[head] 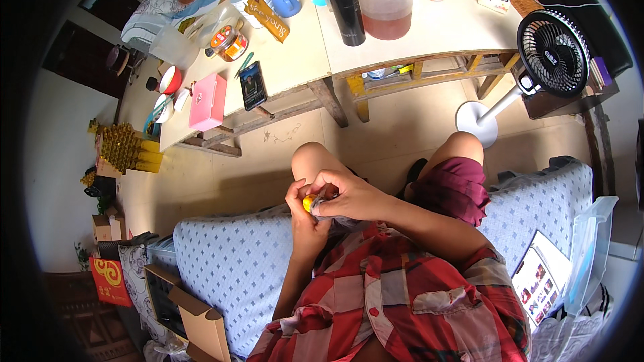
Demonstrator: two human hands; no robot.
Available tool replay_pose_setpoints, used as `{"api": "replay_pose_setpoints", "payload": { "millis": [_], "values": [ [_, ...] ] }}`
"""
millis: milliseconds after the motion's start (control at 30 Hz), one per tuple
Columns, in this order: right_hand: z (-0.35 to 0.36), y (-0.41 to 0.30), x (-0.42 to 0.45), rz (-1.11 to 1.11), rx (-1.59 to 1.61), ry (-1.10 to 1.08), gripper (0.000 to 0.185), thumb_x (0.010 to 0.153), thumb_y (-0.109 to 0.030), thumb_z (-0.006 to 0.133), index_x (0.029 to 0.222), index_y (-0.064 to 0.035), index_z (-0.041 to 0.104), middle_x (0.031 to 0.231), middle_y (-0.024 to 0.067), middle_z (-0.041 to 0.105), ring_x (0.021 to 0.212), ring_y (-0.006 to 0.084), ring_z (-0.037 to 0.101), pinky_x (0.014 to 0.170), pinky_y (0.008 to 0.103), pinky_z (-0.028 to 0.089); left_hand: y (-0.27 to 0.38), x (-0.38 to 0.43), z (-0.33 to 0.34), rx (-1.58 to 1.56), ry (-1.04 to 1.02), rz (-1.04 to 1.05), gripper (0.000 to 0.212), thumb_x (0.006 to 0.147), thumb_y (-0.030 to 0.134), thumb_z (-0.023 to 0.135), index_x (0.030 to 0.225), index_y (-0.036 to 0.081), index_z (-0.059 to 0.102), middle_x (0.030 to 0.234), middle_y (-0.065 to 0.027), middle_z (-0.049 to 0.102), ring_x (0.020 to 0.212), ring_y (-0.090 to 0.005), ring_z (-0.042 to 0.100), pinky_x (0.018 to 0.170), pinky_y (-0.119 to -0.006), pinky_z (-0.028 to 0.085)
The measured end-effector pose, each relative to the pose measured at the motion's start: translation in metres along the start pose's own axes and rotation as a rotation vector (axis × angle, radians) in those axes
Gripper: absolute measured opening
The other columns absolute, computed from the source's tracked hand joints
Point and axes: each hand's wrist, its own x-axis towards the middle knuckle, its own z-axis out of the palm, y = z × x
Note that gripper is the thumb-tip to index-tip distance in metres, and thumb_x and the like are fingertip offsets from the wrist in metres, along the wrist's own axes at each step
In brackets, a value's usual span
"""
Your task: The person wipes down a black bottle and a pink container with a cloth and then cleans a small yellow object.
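Note:
My left hand point(303, 211) and my right hand point(347, 193) meet above my lap, close to my knees. Between their fingers is a small yellow object point(309, 203), partly covered by the fingers; its kind cannot be told. A piece of thin greyish material point(318, 205) lies against it, pinched by my right thumb and fingers. The curled fingers of my left hand support the yellow object from the other side.
Ahead stand tables with a pink box point(208, 102), a smartphone point(252, 86), a black tumbler point(344, 8), a plastic pitcher of reddish liquid point(386, 15) and a jar point(229, 43). A fan point(552, 54) stands right. An open cardboard box point(198, 319) lies left on the patterned seat point(231, 261).

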Motion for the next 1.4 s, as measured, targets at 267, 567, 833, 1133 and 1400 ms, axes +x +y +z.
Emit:
{"api": "replay_pose_setpoints", "payload": {
  "millis": [267, 567, 833, 1133, 1400],
  "values": [
    [-0.005, 0.007, 0.004, 0.269, 0.206, 0.025, 0.014, 0.087, -0.012, 0.063, 0.097, -0.0025, 0.061, 0.094, 0.0029, 0.062, 0.088, 0.0065, 0.056, 0.077, 0.0221, 0.045, -0.005, 0.002, -0.001, 0.080, -0.002, 0.020, 0.076, 0.073, -0.007, 0.058, 0.141, 0.004, 0.026, 0.114, -0.0183, 0.053, 0.106, -0.0283, 0.056, 0.096, -0.038, 0.044],
    [-0.011, 0.030, 0.006, 0.241, 0.394, 0.353, 0.017, 0.097, -0.016, 0.055, 0.095, -0.0051, 0.067, 0.089, -0.0015, 0.063, 0.084, 0.0052, 0.054, 0.075, 0.0213, 0.044, 0.003, 0.007, -0.002, -0.057, -0.008, 0.060, 0.054, 0.091, 0.005, 0.058, 0.136, 0.006, 0.028, 0.118, -0.0162, 0.054, 0.112, -0.0227, 0.053, 0.102, -0.036, 0.037],
    [-0.029, 0.026, -0.001, 0.178, 0.682, 0.377, 0.016, 0.099, -0.017, 0.052, 0.097, -0.0054, 0.063, 0.092, 0.0028, 0.064, 0.084, 0.0108, 0.060, 0.078, 0.0255, 0.049, -0.008, 0.007, -0.007, -0.141, -0.005, 0.039, 0.042, 0.093, 0.008, 0.061, 0.126, 0.007, 0.035, 0.118, -0.0164, 0.058, 0.113, -0.0237, 0.054, 0.102, -0.036, 0.038],
    [-0.026, 0.021, 0.004, 0.251, 0.883, 0.372, 0.019, 0.101, -0.023, 0.053, 0.102, -0.0069, 0.063, 0.095, 0.0040, 0.067, 0.088, 0.0115, 0.062, 0.079, 0.0271, 0.051, -0.007, 0.009, 0.002, 0.109, -0.063, 0.199, 0.037, 0.072, 0.017, 0.085, 0.095, -0.001, 0.062, 0.101, -0.0099, 0.061, 0.094, -0.0244, 0.058, 0.083, -0.034, 0.046],
    [-0.021, 0.029, 0.001, 0.304, 0.927, 0.435, 0.032, 0.102, -0.035, 0.053, 0.118, -0.0078, 0.059, 0.109, 0.0050, 0.065, 0.097, 0.0139, 0.063, 0.087, 0.0321, 0.052, -0.005, 0.010, -0.004, -0.092, -0.007, -0.028, 0.018, 0.077, -0.002, 0.070, 0.094, -0.004, 0.063, 0.099, -0.0079, 0.062, 0.093, -0.0172, 0.058, 0.088, -0.029, 0.044]
  ]
}}
